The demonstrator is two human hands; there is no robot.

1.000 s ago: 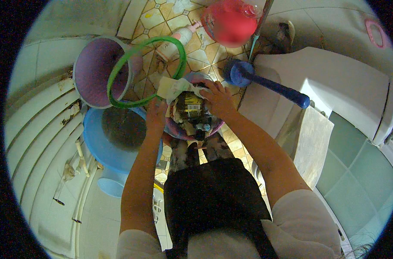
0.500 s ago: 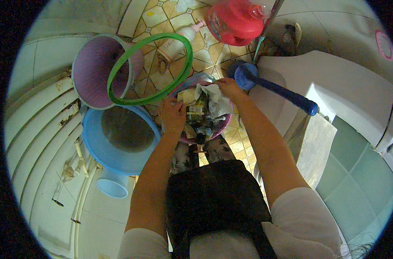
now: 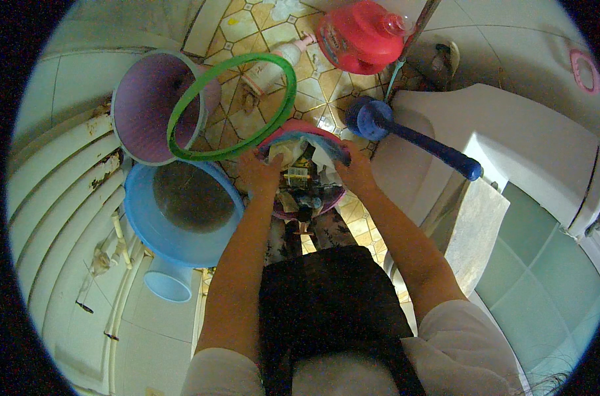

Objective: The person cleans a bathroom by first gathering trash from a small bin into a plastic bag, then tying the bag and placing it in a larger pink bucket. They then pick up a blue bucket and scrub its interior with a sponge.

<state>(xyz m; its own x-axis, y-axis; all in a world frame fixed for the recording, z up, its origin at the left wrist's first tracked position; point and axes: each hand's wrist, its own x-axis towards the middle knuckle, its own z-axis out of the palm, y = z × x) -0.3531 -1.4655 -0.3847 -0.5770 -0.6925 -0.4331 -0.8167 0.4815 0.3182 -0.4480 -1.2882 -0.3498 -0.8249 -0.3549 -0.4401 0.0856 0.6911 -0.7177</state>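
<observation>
In front of me, a pink bin (image 3: pixel 294 125) lined with a bluish bag (image 3: pixel 318 137) holds rubbish, including a dark package with a pale label (image 3: pixel 298 174), crumpled white paper (image 3: pixel 323 158) and yellowish scraps (image 3: pixel 285 150). At its left side my left hand (image 3: pixel 259 170) is closed over the bag's edge, thumb inward; the fingertips are partly hidden. My right hand (image 3: pixel 354 165) pinches the bag's edge at the opposite side. A green ring (image 3: pixel 291 92) leans at the far left, its lower end near my left hand.
To the left stand a purple bin (image 3: pixel 145 105), a large blue basin (image 3: pixel 138 218) and a small light-blue tub (image 3: pixel 168 286). A blue plunger (image 3: pixel 432 140) leans before the white toilet (image 3: pixel 504 125). Beyond are a red jug (image 3: pixel 359 36) and a pump bottle (image 3: pixel 277 63).
My right hand has moved down and slightly right off the white paper's edge. More of the pink far rim and bluish bag shows, and the paper is more folded in.
</observation>
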